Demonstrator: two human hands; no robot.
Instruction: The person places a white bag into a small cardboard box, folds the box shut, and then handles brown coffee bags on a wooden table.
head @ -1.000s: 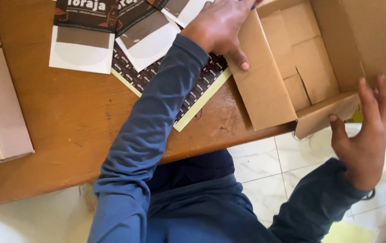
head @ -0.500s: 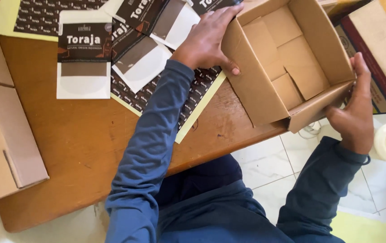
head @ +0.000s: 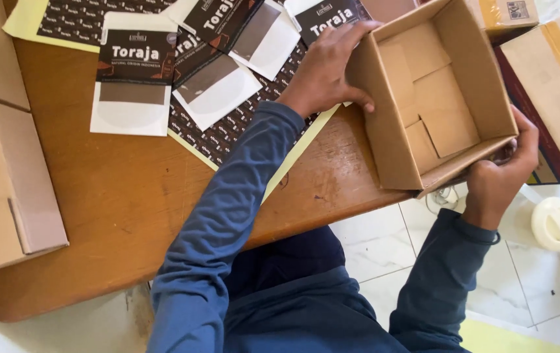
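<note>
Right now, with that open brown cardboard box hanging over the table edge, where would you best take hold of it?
Grip the open brown cardboard box by its two opposite side walls, one hand from each side. The left hand already presses the left wall and the right hand cups the lower right corner; the walls are flat and the box is empty.

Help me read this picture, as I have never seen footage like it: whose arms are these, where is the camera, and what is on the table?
The camera sits on a person's head and looks down, so the two blue-sleeved arms are their own. The left hand grips the near wall of an open cardboard box, which is empty inside; the right hand supports its outer corner, past the edge of the wooden table. On the table lie dark and white paper pouches on a patterned sheet, and a folded box at the far left. A white lid lies on the tiled floor.
</note>
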